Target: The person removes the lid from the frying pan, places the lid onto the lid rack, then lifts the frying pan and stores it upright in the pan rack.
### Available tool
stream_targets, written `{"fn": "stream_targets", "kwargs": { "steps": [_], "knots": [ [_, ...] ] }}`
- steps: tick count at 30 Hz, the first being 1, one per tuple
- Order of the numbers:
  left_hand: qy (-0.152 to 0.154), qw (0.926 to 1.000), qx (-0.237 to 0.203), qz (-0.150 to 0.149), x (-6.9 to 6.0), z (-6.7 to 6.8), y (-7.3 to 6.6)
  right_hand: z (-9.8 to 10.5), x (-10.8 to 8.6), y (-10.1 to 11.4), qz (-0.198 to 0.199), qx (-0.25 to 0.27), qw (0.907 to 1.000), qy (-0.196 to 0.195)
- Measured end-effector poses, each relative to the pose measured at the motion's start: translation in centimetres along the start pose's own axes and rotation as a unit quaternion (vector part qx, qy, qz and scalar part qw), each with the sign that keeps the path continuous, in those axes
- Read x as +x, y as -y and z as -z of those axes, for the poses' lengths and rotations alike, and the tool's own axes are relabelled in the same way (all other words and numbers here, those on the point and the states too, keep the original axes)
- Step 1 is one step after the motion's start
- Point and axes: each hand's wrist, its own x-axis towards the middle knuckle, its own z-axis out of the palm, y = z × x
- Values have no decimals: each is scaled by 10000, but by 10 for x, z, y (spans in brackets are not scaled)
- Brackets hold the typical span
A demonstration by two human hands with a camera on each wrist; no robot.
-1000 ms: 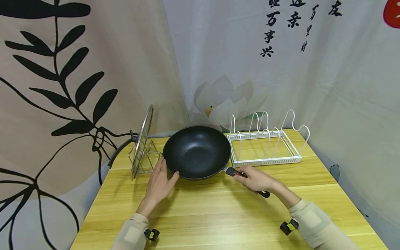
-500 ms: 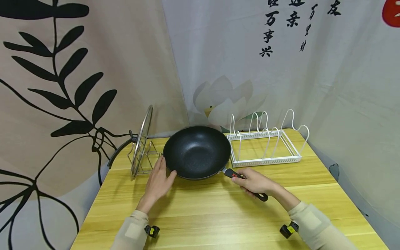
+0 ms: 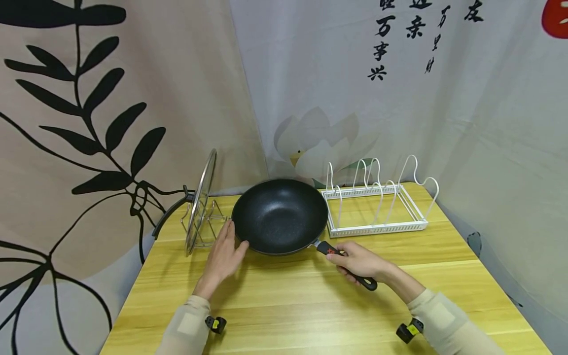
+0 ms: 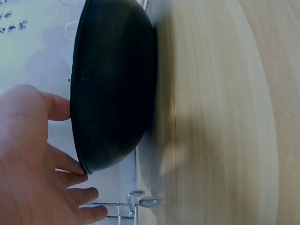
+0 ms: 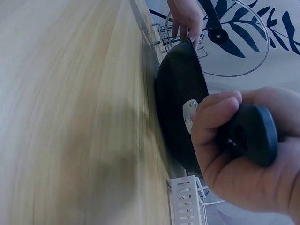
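A black wok [image 3: 279,214] sits on the table between the lid stand and the white rack. My right hand [image 3: 361,261] grips its black handle [image 3: 326,248]; in the right wrist view the fingers curl round it and the handle's end loop shows. My left hand [image 3: 223,256] touches the wok's near left rim with thumb and fingertips, fingers mostly straight. The left wrist view shows the thumb and fingers against the rim of the dark wok [image 4: 112,89], spread and not curled round it.
To the left, a glass lid [image 3: 204,197] with a black handle stands upright in a wire stand [image 3: 215,217]. A white wire rack [image 3: 377,229] stands on the right of the wooden table [image 3: 288,315]. A printed curtain [image 3: 199,74] hangs behind.
The wok's handle and my right hand have shifted slightly toward me and to the left, with the wok turning a little. My left thumb has slid slightly left along the rim.
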Motion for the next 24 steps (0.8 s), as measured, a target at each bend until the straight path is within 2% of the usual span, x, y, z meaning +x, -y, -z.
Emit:
{"fn": "stream_targets", "kwargs": {
  "steps": [8, 24],
  "knots": [
    [-21, 10000, 44, -54, 4, 1, 2, -6, 3, -5, -122, 323, 9994, 48],
    [117, 9997, -150, 126, 10, 4, -1, -20, 0, -6, -124, 685, 9975, -87]
  ]
}}
